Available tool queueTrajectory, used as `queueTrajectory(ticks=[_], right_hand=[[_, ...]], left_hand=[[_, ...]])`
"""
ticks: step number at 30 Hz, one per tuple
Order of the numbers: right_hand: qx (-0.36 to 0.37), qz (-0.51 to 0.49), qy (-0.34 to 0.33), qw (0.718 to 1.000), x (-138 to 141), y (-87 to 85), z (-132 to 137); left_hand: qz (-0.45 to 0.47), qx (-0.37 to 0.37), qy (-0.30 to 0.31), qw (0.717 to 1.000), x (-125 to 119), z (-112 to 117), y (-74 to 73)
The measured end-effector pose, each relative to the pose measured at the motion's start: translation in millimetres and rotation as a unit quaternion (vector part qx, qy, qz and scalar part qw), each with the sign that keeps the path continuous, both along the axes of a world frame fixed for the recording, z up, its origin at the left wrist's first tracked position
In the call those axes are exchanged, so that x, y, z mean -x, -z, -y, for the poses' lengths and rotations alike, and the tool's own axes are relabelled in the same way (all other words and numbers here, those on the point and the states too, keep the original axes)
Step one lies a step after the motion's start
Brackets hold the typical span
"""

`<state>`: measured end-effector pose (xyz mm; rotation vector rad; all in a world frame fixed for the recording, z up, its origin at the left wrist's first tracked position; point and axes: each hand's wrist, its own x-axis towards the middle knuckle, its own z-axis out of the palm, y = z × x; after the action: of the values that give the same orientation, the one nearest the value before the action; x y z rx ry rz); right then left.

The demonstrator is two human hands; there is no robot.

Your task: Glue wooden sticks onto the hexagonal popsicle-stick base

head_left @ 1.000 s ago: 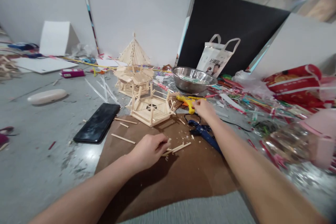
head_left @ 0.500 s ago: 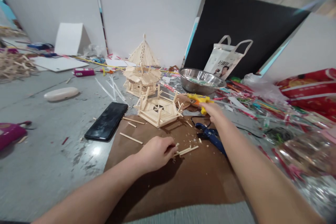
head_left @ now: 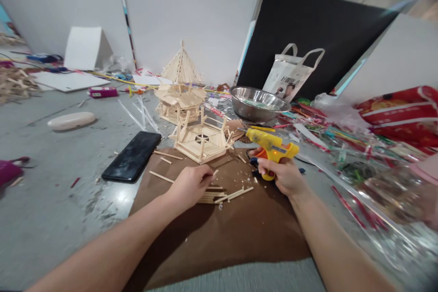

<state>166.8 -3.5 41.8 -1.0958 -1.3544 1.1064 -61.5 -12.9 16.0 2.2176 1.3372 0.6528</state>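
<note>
Yellow glue gun (head_left: 268,140) just swung in from the bowl (head_left: 258,113) side; my right hand (head_left: 286,175) grips its handle above the brown mat (head_left: 246,237), right of the hexagonal stick frame (head_left: 201,154). My left hand (head_left: 189,185) pinches what looks like a short stick (head_left: 215,172). Tool and piece both in hand now, I'd judge.

I see an upright hexagonal frame of pale wood (head_left: 210,142), open-topped; right of it, a yellow plastic glue gun (head_left: 272,146), held nozzle-leftward; before it, loose slim wooden sticks (head_left: 241,193), lying flat.
</note>
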Motion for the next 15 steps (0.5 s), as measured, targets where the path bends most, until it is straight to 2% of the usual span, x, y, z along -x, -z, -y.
queueTrajectory(ticks=[5,9,15], right_hand=[[0.033,0.073,-0.028,0.996,7.5,2.9,3.7],[0.053,0.089,-0.037,0.994,11.6,6.0,6.2],[0.063,0.149,-0.044,0.986,4.0,13.7,4.3]], left_hand=[[-0.004,-0.005,-0.035,0.999,2.4,-3.7,0.4],[-0.01,-0.015,-0.048,0.999,3.0,-5.8,1.6],[-0.018,-0.011,-0.054,0.998,3.9,-5.9,3.2]])
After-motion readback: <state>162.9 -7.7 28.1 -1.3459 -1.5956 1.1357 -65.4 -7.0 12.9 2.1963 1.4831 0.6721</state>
